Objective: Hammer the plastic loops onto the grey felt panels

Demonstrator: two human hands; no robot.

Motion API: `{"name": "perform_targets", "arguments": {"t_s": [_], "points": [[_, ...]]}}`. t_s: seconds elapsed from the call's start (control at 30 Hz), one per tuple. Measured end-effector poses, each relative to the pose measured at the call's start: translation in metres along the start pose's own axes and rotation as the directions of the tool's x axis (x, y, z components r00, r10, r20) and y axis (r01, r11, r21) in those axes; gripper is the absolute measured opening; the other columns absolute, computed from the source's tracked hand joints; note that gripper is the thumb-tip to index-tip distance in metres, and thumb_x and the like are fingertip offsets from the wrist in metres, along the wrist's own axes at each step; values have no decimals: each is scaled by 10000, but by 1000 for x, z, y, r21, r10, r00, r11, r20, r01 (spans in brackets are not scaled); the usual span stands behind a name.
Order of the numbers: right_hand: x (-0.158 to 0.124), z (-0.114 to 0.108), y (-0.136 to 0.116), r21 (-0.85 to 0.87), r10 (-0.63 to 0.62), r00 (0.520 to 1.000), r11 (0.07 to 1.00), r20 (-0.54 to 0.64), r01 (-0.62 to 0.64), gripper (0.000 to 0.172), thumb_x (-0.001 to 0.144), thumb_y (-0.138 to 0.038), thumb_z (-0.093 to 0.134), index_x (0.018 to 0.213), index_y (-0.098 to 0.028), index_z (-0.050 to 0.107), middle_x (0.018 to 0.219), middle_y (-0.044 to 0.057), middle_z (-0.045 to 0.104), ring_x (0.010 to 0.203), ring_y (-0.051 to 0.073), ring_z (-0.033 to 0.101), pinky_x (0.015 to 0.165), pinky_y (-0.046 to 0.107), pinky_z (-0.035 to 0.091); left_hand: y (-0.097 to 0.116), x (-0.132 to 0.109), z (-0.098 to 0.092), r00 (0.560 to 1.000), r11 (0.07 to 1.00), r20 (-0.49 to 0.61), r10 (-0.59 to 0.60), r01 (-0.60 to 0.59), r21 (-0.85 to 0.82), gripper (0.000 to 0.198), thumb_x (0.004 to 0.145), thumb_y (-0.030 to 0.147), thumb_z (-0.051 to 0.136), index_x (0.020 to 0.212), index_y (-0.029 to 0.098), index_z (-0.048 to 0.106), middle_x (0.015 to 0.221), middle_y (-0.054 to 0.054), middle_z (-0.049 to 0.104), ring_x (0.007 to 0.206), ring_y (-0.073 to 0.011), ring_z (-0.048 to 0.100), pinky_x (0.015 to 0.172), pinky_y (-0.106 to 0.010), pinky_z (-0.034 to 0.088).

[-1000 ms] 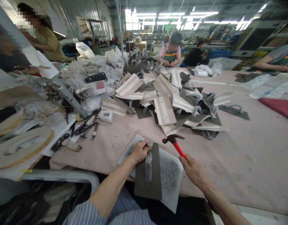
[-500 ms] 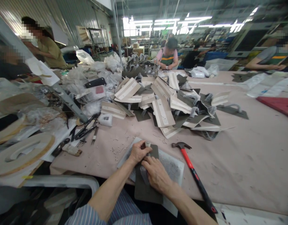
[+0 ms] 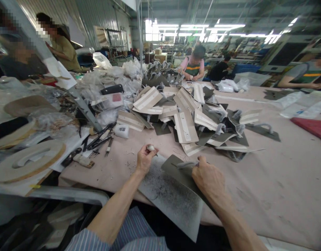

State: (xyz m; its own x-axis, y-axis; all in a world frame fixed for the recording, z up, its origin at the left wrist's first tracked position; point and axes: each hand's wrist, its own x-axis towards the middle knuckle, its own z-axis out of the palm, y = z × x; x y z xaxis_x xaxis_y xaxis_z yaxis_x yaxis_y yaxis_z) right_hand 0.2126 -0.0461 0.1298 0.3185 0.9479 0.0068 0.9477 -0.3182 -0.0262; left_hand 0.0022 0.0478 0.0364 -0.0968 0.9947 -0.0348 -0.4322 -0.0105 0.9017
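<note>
worktable [image 3: 254,181], grey panel [image 3: 173,166] in right hand [image 3: 208,178] grip, white peg [image 3: 150,147] in left hand [image 3: 144,159]

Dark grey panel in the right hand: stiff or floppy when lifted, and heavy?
Probably stiff: the dark grey panel shows straight edges while the right hand grips its strap. Likely light, since one hand manages it. Flat, so unlikely to roll.

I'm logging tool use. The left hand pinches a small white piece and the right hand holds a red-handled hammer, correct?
Not quite. The head view shows no hammer in the right hand; it holds the pale grey strap of the dark grey flat panel. The left hand does pinch the small white piece.
</note>
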Motion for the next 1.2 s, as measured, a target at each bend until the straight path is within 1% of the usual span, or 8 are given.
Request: {"name": "perform_targets", "arguments": {"t_s": [0.2, 0.33, 0.43, 0.53, 0.63, 0.77, 0.87, 1.2], "points": [[-36, 45, -28, 398, -94, 988, 917, 121, 39, 391, 954, -345, 439, 1278, -145, 528, 918, 116, 724, 835, 259, 700, 709, 312, 451, 4, -5, 8, 998, 1000, 63, 3, -4, 11, 437, 652, 236, 814, 1026, 137, 611, 845, -63, 745, 797, -178, 705, 743, -262, 526], [-68, 81, -54, 516, -142, 972, 856, 190, 25, 480, 965, -415, 434, 1347, -126, 475, 956, 141, 721, 881, 290, 699, 748, 344, 464, -16, -15, 17, 979, 993, 170, -109, 97, 74, 472, 648, 242, 814, 1071, 141, 630, 840, -52, 743, 799, -187, 706, 754, -277, 535], [-73, 85, -53, 628, -173, 965, 778, 197, 11, 540, 959, -462, 435, 1392, -141, 440, 1028, 141, 710, 929, 284, 687, 786, 353, 468, -36, -18, 17, 961, 980, 236, -143, 105, 169, 374, 656, 257, 803, 983, 145, 660, 804, -39, 732, 774, -189, 699, 741, -283, 541], [-65, 80, -28, 706, -169, 974, 709, 152, 13, 550, 957, -508, 394, 1385, -171, 464, 1026, 99, 698, 882, 242, 675, 776, 337, 470, -48, -19, 12, 948, 973, 284, -142, 82, 215, 281, 698, 296, 776, 909, 149, 663, 816, -49, 727, 791, -198, 698, 746, -290, 543], [-54, 81, 16, 651, 6, 998, 758, 59, -43, 572, 934, -560, 384, 1302, -149, 533, 984, 86, 673, 752, 222, 634, 719, 344, 467, -51, -20, 9, 942, 973, 304, -144, 79, 218, 265, 721, 328, 768, 884, 152, 655, 826, -56, 720, 804, -207, 697, 760, -302, 543], [-42, 95, 84, 322, 189, 980, 933, -61, -160, 560, 917, -534, 379, 1191, -106, 613, 1041, 167, 637, 911, 306, 605, 810, 416, 464, -50, -21, 11, 930, 959, 328, -165, 73, 275, 228, 727, 323, 757, 861, 168, 657, 821, -38, 717, 782, -193, 679, 733, -276, 523], [-41, 107, 122, 130, 217, 976, 968, -6, -215, 525, 930, -480, 382, 1183, -86, 620, 1090, 220, 624, 1014, 333, 591, 867, 423, 456, -50, -22, 13, 927, 945, 335, -168, 55, 321, 190, 738, 310, 732, 857, 179, 665, 817, -28, 718, 776, -188, 669, 713, -263, 511], [-41, 125, 127, 95, 206, 950, 968, 236, -234, 440, 938, -495, 368, 1077, -135, 581, 980, 172, 657, 894, 313, 648, 739, 398, 463, -52, -21, 16, 926, 941, 338, -165, 46, 334, 158, 756, 267, 715, 871, 174, 658, 837, -31, 726, 782, -185, 675, 733, -262, 514]]}}
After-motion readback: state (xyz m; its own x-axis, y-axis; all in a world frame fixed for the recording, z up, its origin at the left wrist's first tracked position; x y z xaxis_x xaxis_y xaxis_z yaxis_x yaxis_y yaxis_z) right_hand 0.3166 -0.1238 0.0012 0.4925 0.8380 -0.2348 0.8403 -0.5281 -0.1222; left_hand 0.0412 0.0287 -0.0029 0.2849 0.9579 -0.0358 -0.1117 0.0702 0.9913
